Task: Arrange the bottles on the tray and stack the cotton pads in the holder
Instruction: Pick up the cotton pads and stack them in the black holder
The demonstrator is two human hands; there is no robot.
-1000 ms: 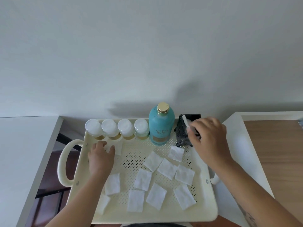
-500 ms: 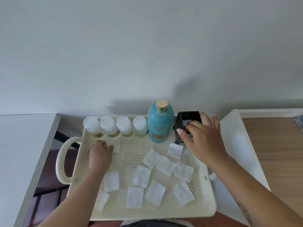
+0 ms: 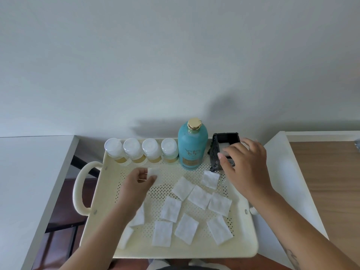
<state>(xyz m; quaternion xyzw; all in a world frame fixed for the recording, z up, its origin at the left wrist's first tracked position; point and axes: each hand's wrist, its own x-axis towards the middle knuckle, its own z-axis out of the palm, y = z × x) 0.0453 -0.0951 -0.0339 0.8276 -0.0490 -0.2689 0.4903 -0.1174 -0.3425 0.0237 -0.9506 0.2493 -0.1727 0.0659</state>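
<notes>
Now | holder: white pad inside | left fingers pinching cotton pad | right fingers spread

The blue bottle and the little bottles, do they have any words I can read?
Blue bottle: gold writing on its front, too blurred to read.
Four little bottles: no words show, only white caps and yellowish bands.
Black holder: no words show.
Nothing else on the tray has writing.

Teal bottle — gold cap; cream perforated tray; seemingly black holder.
</notes>
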